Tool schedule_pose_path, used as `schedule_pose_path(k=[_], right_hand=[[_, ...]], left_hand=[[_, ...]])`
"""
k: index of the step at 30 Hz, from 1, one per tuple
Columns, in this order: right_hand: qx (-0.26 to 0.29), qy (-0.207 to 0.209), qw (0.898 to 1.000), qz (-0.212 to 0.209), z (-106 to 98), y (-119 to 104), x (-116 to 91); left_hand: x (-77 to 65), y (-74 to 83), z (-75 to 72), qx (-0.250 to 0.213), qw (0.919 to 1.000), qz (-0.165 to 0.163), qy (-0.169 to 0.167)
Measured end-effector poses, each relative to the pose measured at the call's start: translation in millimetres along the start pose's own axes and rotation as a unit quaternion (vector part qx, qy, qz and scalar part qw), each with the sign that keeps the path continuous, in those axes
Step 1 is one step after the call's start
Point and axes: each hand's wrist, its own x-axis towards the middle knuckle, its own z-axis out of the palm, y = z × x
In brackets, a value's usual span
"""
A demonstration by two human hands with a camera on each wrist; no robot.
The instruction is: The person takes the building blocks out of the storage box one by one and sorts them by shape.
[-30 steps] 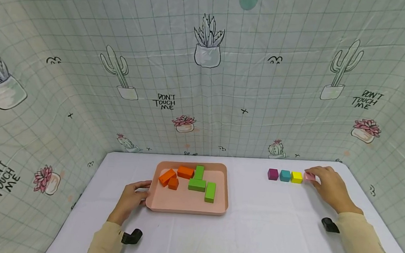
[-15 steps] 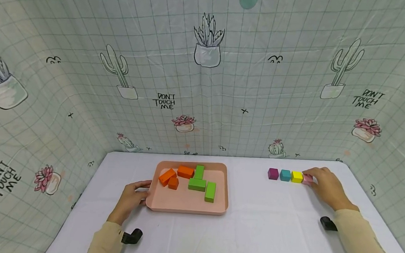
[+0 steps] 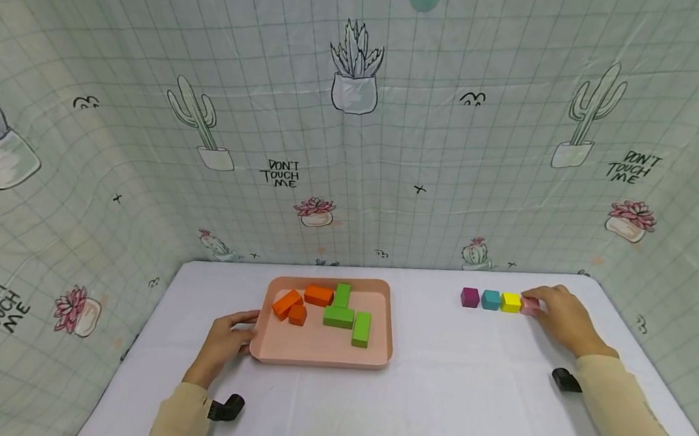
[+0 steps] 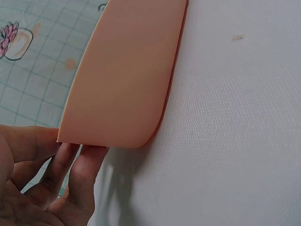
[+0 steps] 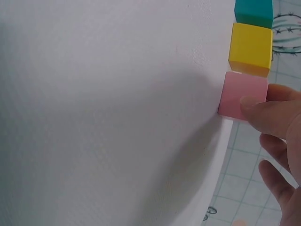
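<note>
At the right end of a row of cubes, my right hand [image 3: 568, 322] pinches a pink cube [image 5: 237, 96] between thumb and fingers. That cube sits right beside a yellow cube [image 5: 250, 49]. Further left in the row come a teal cube [image 3: 491, 300] and a purple cube [image 3: 470, 297]. My left hand [image 3: 222, 345] touches the left end of a peach tray [image 3: 320, 354], its fingertips against the end wall in the left wrist view. Inside the tray lie several orange blocks [image 3: 319, 296] and green blocks [image 3: 338, 317].
A white cloth covers the table [image 3: 432, 416]. Behind it and at both sides hangs a grid-patterned curtain [image 3: 392, 146] with cactus drawings. Black wrist-worn devices [image 3: 226, 407] stick out beside both sleeves.
My right hand has shifted the pink cube slightly left, up beside the yellow one. The left hand and tray stay in place. The head view has tilted a little.
</note>
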Motion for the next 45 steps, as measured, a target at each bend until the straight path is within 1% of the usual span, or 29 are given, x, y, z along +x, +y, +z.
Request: schedule_pose_path(k=[8, 13, 17, 22, 25, 27, 31, 34, 41, 45], right_hand=[[0.000, 0.002, 1.000, 0.000, 1, 1, 0], [0.007, 0.003, 1.000, -0.003, -4, -3, 0], [0.005, 0.006, 1.000, -0.010, -11, -14, 2], [-0.002, 0.013, 1.000, -0.029, -20, -40, 9], [-0.008, 0.022, 0.998, -0.052, -22, -56, 13], [-0.015, 0.033, 0.996, -0.077, -23, -67, 16], [-0.020, 0.058, 0.989, -0.137, -22, -88, 22], [-0.014, 0.072, 0.982, -0.172, -18, -102, 26], [0.010, 0.090, 0.970, -0.224, -6, -132, 38], [0.011, 0.090, 0.965, -0.246, 1, -147, 44]], left_hand=[[0.6, 1.3, 0.5, -0.002, 1.0000, 0.001, 0.003], [-0.2, 2.0, 0.8, 0.001, 1.0000, -0.001, 0.005], [-0.5, 1.2, 0.8, 0.000, 1.0000, -0.002, 0.006], [-0.5, 0.0, 0.8, 0.000, 1.0000, -0.003, 0.009], [-0.8, 0.0, 1.0, 0.002, 0.9999, -0.003, 0.009], [-1.0, 0.6, 1.3, 0.003, 0.9999, -0.003, 0.009], [-1.4, 2.0, 1.9, 0.003, 0.9999, -0.002, 0.011], [-1.2, 1.9, 2.3, 0.004, 0.9999, 0.000, 0.012], [-0.3, 0.1, 3.4, 0.006, 0.9999, 0.002, 0.012], [1.4, -1.6, 2.7, 0.008, 0.9998, 0.004, 0.015]])
